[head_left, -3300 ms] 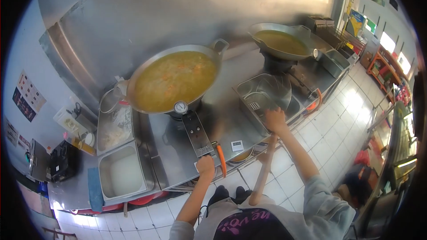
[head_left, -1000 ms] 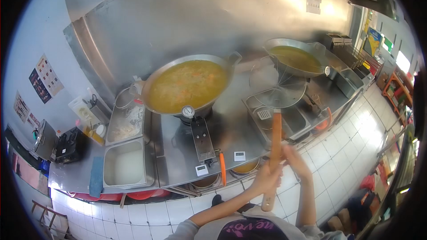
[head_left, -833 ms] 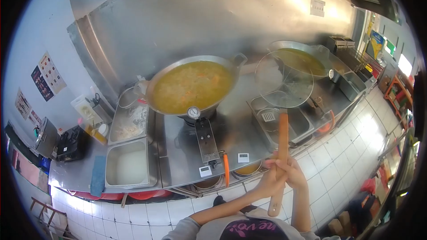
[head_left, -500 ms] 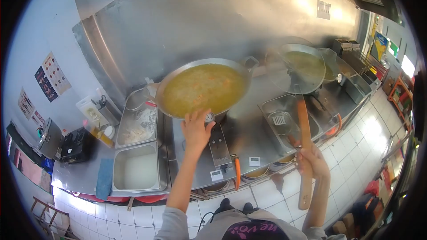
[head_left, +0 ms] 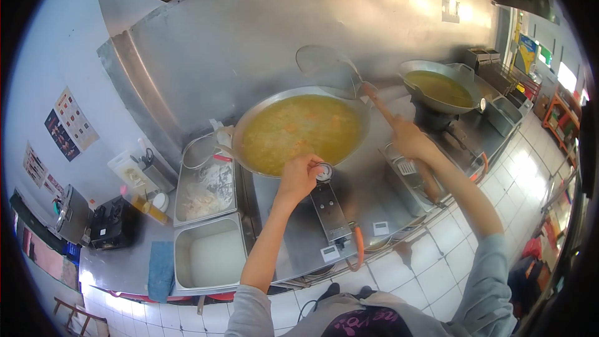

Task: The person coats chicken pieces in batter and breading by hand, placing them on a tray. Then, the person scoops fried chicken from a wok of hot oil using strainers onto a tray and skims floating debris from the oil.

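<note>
From my end, near wok [head_left: 365, 123] sits just beyond L hand [head_left: 302, 178]: full of yellow oil w/ foam & orange-brown bits, one lump just past the fingers. Far wok [head_left: 427, 98], beyond & right of R hand [head_left: 412, 140], holds darker, calmer oil; I can't spot any bits in it. Left of L hand, flour tray [head_left: 180, 203]: white powder + pale clumps, w/ a strainer [head_left: 198, 153] lying at its far end. Nearer me, left of L forearm, wet tray [head_left: 183, 259] w/ cloudy white liquid. Below R hand, metal bin [head_left: 399, 190], partly hidden by R arm; I make out a slotted piece [head_left: 407, 167] in it, rest unclear.

Skimmer [head_left: 379, 101] is in R hand, fist wrapped round the wooden handle partway along. Handle runs up-left from the fist, butt end sticks out below it; mesh head is up & left of R hand, by near wok's far-right edge. Head's blurred, so can't tell if it touches the rim.

L hand: fingers curled at near wok's front rim, dial [head_left: 324, 172] right by its fingertips. Can't tell if it's gripping anything or only touching.
</note>
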`<state>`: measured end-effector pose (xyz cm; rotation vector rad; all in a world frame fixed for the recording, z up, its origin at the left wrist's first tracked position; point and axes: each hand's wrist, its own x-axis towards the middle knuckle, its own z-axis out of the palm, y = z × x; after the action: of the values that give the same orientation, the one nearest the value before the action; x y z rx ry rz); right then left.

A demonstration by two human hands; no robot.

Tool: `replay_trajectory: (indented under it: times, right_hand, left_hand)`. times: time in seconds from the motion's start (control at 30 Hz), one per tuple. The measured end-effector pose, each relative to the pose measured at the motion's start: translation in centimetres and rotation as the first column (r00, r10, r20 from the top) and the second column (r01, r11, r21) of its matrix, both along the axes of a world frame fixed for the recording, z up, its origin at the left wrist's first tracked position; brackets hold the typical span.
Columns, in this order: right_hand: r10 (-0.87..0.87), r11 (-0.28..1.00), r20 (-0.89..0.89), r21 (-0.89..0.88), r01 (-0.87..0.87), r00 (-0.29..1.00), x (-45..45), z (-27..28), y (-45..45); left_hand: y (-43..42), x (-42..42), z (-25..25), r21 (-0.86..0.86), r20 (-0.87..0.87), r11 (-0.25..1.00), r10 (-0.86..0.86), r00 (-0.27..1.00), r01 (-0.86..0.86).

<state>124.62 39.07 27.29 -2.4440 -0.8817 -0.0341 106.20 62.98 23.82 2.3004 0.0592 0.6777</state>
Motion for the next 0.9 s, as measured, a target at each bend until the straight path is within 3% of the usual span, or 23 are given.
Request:
replay_trajectory:
  times: [0.07, 0.1, 0.13, 0.17, 0.2, 0.27, 0.3, 0.37, 0.6, 0.67, 0.7, 0.77, 0.8, 0.87, 0.9]
  right_hand:
    - [0.107, 0.986, 0.314, -0.158, -0.059, 0.943, 1.6, -1.0, 1.7]
    - [0.102, 0.986, 0.312, -0.159, -0.054, 0.945, 1.8, -0.6, 2.1]
    - [0.032, 0.98, 0.04, -0.197, -0.024, 0.999, 0.2, 1.5, 2.7]
    - [-0.051, 0.971, -0.233, -0.24, -0.007, 0.971, -0.9, 3.0, 3.0]
    - [-0.055, 0.971, -0.238, -0.241, -0.004, 0.97, -1.2, 3.7, 2.7]
    - [-0.049, 0.99, -0.638, -0.13, -0.045, 0.768, -1.3, 4.3, 2.2]
    - [-0.049, 0.991, -0.643, -0.127, -0.044, 0.764, -0.9, 4.5, 2.1]
    - [-0.146, 0.97, -0.794, -0.233, -0.074, 0.591, -0.2, 4.8, 1.8]
    - [-0.028, 0.972, -0.88, -0.135, -0.194, 0.473, -1.8, 7.2, -0.5]
    - [0.142, 0.974, -0.847, 0.028, -0.225, 0.512, -2.5, 7.6, -1.0]
    - [0.145, 0.974, -0.847, 0.03, -0.226, 0.512, -1.9, 7.5, -1.3]
    - [0.234, 0.959, -0.672, 0.041, -0.28, 0.703, -1.1, 8.3, -1.6]
    - [0.235, 0.958, -0.67, 0.038, -0.283, 0.704, -1.0, 8.9, -2.0]
    - [0.263, 0.959, -0.813, 0.281, -0.045, 0.52, -3.4, 12.6, -2.0]
    - [0.264, 0.959, -0.811, 0.278, -0.053, 0.523, -3.8, 12.5, -2.5]
  left_hand:
    - [0.0, -1.6, 1.8, -0.013, 0.006, 1.0, -0.026, 1.0, 0.026]
    - [0.0, -2.3, 2.6, -0.029, 0.019, 0.998, -0.047, 0.999, 0.047]
    - [0.1, -3.0, 3.3, -0.03, 0.017, 0.998, -0.052, 0.998, 0.053]
    - [0.5, -3.9, 4.0, -0.029, 0.018, 0.998, -0.061, 0.998, 0.061]
    - [0.9, -4.9, 4.7, -0.027, 0.019, 0.997, -0.069, 0.997, 0.069]
    - [1.8, -6.7, 6.4, -0.034, 0.005, 0.997, -0.075, 0.997, 0.075]
    - [2.3, -7.6, 7.1, -0.038, -0.005, 0.996, -0.078, 0.997, 0.078]
    - [3.4, -9.1, 8.5, -0.017, -0.017, 0.999, -0.046, 0.999, 0.046]
    - [6.6, -12.2, 11.1, -0.088, -0.043, 0.995, -0.039, 0.998, 0.035]
    - [7.3, -12.3, 11.4, -0.121, -0.02, 0.991, -0.061, 0.998, 0.058]
    - [7.7, -12.3, 11.6, -0.152, 0.008, 0.985, -0.081, 0.997, 0.082]
    - [8.2, -12.5, 11.5, -0.19, 0.059, 0.978, -0.081, 0.995, 0.091]
    - [8.4, -12.7, 11.5, -0.234, 0.106, 0.967, -0.078, 0.991, 0.101]
    - [8.7, -13.0, 11.8, -0.251, 0.113, 0.963, -0.072, 0.991, 0.099]
    - [8.8, -13.1, 11.9, -0.264, 0.115, 0.959, -0.071, 0.991, 0.1]
